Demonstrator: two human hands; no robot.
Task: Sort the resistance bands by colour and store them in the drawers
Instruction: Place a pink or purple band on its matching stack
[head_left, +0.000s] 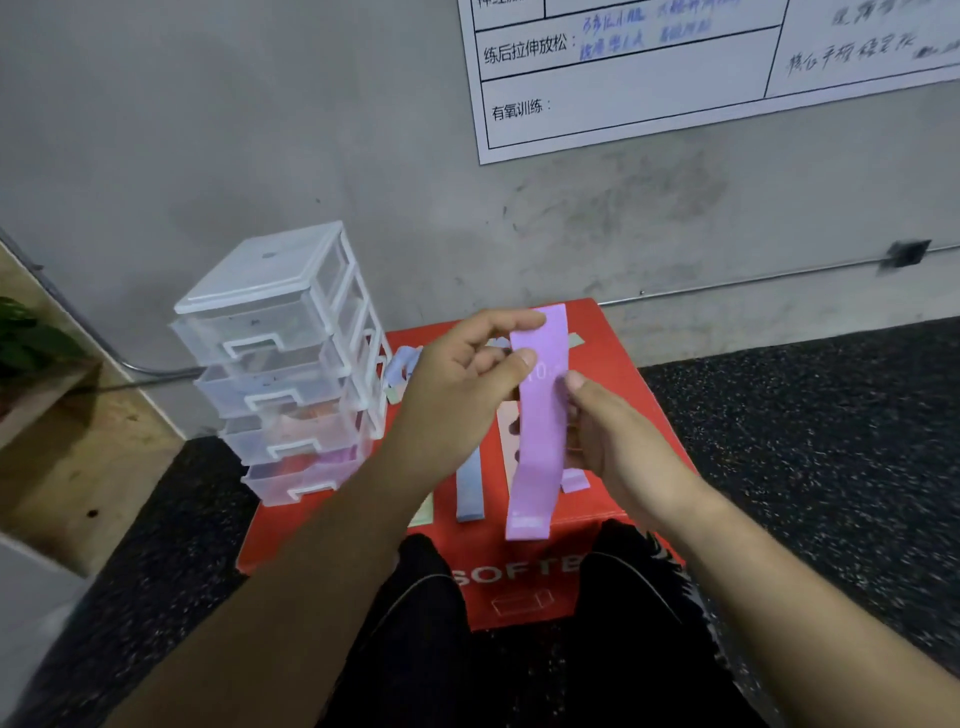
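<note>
Purple band (535, 441) held upright, long axis vertical, left hand (457, 374) pinching its top, right hand (613, 436) gripping mid-length

Drawer tower (280, 364) blocks my left, lower drawers jutting out. Loose bands (470, 488) litter red box (613, 338) centre; far right corner bare, I think. Wall (363, 156) close behind box.
</note>
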